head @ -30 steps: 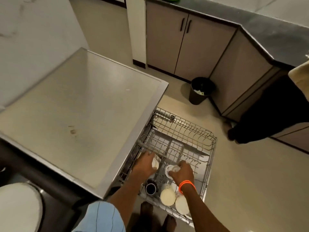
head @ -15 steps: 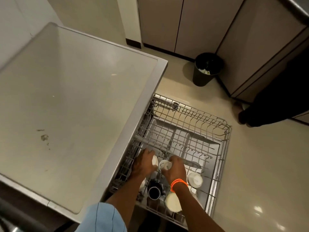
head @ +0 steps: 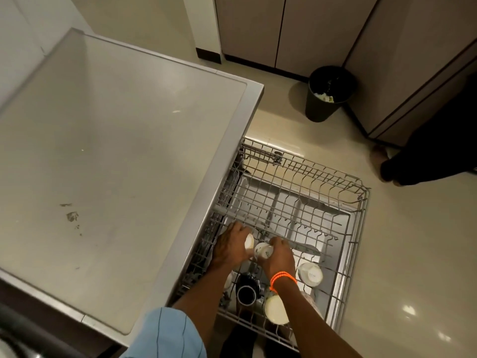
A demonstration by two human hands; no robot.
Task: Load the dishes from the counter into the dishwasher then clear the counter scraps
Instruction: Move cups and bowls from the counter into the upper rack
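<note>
Both hands down inside the pulled-out dishwasher rack (head: 343,220), side by side near its counter edge: left hand (head: 231,248) curled round a small white cup (head: 249,242), right hand (head: 278,257) gripping a second white cup (head: 263,250) lying on its side, long axis running roughly across toward the left hand, the two cups almost touching. Free tines straight ahead and to the right, well apart from the upturned white cup (head: 311,273) at right and the dark mug (head: 246,293) just behind the wrists. Probably a matter of tipping each cup mouth-down where held, right hand nearer the open rows.
</note>
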